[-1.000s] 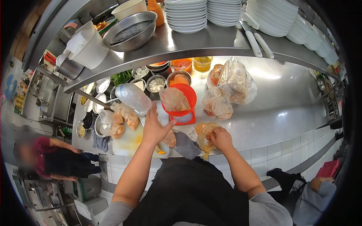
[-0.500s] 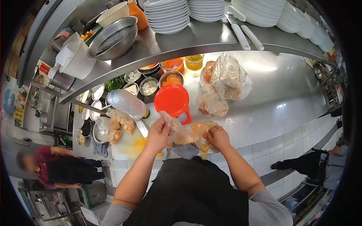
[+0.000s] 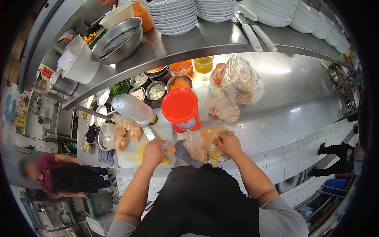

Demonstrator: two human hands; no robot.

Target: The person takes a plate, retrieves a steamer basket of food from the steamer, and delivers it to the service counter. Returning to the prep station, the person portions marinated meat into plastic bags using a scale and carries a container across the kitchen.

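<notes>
At a steel kitchen counter (image 3: 292,106), a cutting board (image 3: 128,157) lies at eight o'clock from the red scale (image 3: 179,104). Between four and five, your right hand (image 3: 229,143) has its fingers closed on a yellow-orange food bag (image 3: 210,133), against which a paler bag (image 3: 196,147) rests at five. At seven, your left hand (image 3: 153,153) pinches a smaller clear bag (image 3: 169,148) near the board's right edge. The step in hand appears to be handling bagged food portions; moving the smaller one calls for a secure pinch, clear of the knife blade (image 3: 149,133).
</notes>
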